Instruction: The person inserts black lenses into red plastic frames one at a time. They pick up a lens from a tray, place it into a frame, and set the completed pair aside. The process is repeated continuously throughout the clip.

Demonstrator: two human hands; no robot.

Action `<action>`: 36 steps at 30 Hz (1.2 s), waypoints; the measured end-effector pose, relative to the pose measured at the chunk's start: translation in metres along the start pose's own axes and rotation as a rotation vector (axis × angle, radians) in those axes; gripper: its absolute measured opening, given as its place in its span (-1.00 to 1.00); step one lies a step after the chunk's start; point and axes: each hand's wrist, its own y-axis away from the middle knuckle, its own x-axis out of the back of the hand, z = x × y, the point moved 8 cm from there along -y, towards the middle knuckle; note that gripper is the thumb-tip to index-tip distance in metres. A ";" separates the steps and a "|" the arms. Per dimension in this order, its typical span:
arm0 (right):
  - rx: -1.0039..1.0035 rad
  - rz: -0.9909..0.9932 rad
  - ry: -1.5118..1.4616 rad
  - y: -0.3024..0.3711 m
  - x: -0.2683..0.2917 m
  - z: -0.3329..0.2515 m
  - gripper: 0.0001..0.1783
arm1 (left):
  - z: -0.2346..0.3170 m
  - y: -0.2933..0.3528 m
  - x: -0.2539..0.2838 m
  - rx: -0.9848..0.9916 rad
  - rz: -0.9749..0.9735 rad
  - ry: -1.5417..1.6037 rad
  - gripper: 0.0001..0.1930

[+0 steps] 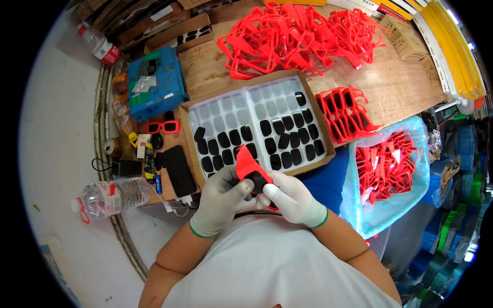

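Both my hands wear white gloves with green cuffs, held close to my body at the front edge of a cardboard box. My left hand [218, 200] is closed on the left side of a red sunglasses frame [248, 165], its thumb beside a dark lens [258, 180]. My right hand [295, 199] pinches the frame's other side. A broad red temple arm points up and away from me. Whether the lens is fully seated, I cannot tell. Just beyond, the cardboard box [316, 114] holds a white tray with rows of black lenses; its far pockets look mostly without lenses.
A tangled pile of red frames [287, 41] covers the table's far side. Glasses with dark lenses [344, 113] stand stacked right of the box. A blue-lined bin [421, 174] holds more frames. At left are a phone [179, 170], a blue box [174, 69] and a large bottle [115, 197].
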 end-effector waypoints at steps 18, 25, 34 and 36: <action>0.105 0.077 0.242 -0.009 0.001 -0.026 -0.82 | 0.012 -0.001 0.005 -0.110 -0.002 -0.172 -0.77; 0.110 0.117 0.344 -0.009 0.002 -0.029 -0.77 | 0.022 0.005 -0.009 -0.110 0.035 -0.050 -0.80; 0.165 -0.068 0.325 -0.003 -0.016 -0.046 -0.82 | 0.056 0.015 -0.019 -0.213 -0.171 -0.074 -0.82; 0.179 -0.064 0.370 0.000 -0.020 -0.053 -0.84 | 0.061 0.017 -0.015 -0.287 -0.258 -0.097 -0.81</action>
